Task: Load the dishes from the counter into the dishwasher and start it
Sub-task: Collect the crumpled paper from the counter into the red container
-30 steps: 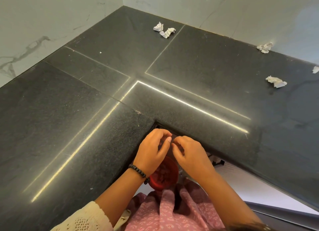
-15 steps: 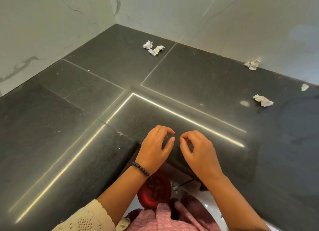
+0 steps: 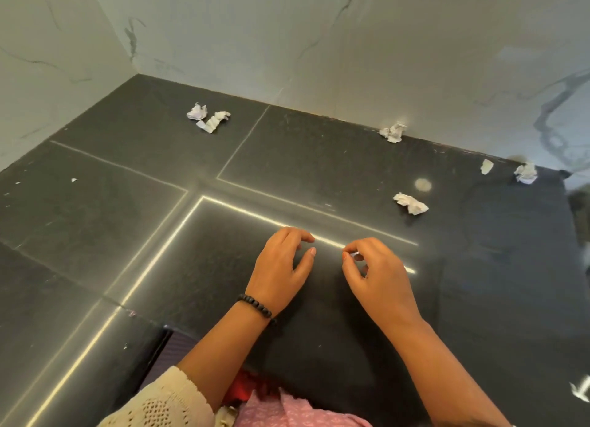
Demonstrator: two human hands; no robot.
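- Both hands are held low over the dark counter (image 3: 319, 158), near its front edge and close together without touching.
- The left hand (image 3: 281, 267) is loosely curled and nothing is grasped in it; a beaded bracelet (image 3: 255, 306) is worn at the wrist.
- The right hand (image 3: 376, 273) has thumb and forefinger drawn together; a small pale glint is seen at the fingertips, but whether an item is pinched there cannot be told.
- No dishes are seen on the counter; only crumpled paper scraps (image 3: 207, 117) are scattered toward the marble wall (image 3: 351, 43).
- The dishwasher is not identifiable; a red object (image 3: 244, 391) is partly visible below the counter edge, its nature and contents undetermined.
- Loading is judged to be largely complete or located out of view.
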